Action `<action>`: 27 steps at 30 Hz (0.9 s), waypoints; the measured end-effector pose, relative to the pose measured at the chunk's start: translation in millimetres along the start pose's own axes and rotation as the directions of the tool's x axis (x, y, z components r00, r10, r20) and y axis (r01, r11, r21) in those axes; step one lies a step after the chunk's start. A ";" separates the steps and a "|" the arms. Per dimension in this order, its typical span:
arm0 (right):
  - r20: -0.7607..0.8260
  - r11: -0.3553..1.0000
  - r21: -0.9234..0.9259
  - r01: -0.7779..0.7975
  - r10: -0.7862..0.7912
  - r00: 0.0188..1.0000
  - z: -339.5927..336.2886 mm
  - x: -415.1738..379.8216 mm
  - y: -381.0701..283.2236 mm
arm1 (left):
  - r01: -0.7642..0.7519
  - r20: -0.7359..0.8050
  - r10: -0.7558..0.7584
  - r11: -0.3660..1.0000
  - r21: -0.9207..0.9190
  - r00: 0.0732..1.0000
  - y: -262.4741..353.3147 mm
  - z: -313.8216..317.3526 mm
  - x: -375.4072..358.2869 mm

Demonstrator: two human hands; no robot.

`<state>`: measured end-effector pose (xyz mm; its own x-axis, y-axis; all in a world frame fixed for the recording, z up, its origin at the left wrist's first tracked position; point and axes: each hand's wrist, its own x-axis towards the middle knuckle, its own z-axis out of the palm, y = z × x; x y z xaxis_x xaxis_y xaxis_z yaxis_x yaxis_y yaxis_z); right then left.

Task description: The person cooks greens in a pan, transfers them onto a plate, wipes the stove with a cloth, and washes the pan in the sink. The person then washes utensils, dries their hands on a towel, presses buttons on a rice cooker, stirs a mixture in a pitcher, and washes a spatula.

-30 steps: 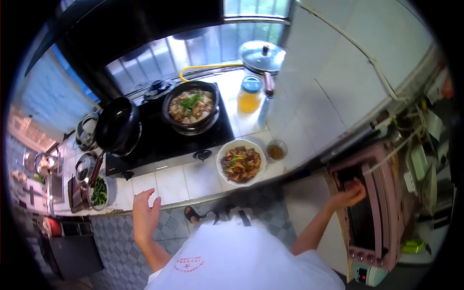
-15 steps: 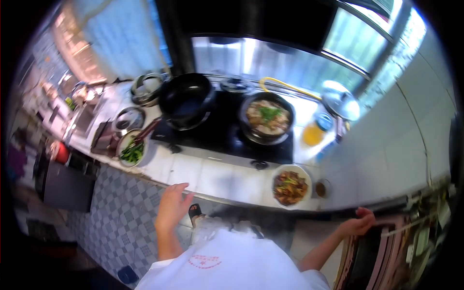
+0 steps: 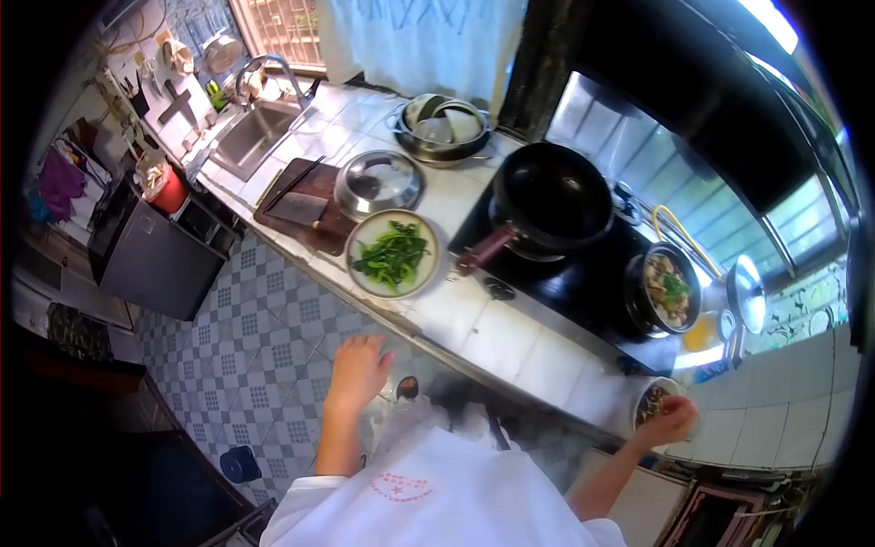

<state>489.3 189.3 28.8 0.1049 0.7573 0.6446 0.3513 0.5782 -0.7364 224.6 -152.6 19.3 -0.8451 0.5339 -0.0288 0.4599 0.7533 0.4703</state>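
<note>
My left hand (image 3: 360, 372) is held over the floor just in front of the counter edge, its fingers stretched and the thumb apart, holding nothing. The plate of cooked greens (image 3: 392, 255) is the nearest dish to it, further up on the counter. My right hand (image 3: 670, 421) overlaps the near side of a white bowl (image 3: 637, 406) of mixed brown food, its fingers loosely bent and nothing visible in them. Part of that bowl is hidden behind the hand. A black wok (image 3: 551, 196) with a wooden handle (image 3: 486, 251) stands on the black stove.
Beside the wok, a dark pot (image 3: 643, 305) holds food topped with green herbs. A cleaver (image 3: 298, 210) lies on the cutting board (image 3: 314, 239), next to a metal lid (image 3: 378, 182). Beyond are a stacked steamer pot (image 3: 442, 150) and a sink (image 3: 255, 137). A yellow jar (image 3: 702, 333) stands far right.
My view has turned left, bringing the sink and cutting board into clearer sight. My right hand now overlaps the white bowl; my left hand stays in front of the counter.
</note>
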 end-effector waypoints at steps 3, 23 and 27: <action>0.177 0.991 0.045 0.127 -0.133 0.975 52.6 -49.2 -31.8 | 0.050 0.002 -0.050 0.997 0.057 0.999 -62.0 -13.2 6.0; 0.284 0.996 -0.001 0.093 -0.089 0.955 86.9 -97.1 -117.9 | 0.592 0.591 0.061 -0.001 -0.806 0.804 -174.1 99.4 129.5; 0.209 0.999 0.030 0.020 -0.026 0.977 82.7 -105.2 -126.2 | 0.634 0.634 -0.008 0.032 -0.773 0.774 -167.1 93.4 132.8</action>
<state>356.9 61.8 37.0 -0.1015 0.7889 0.6060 0.3253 0.6020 -0.7292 61.0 -171.7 -145.4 -0.4845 0.6506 -0.5848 -0.7313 0.0657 0.6789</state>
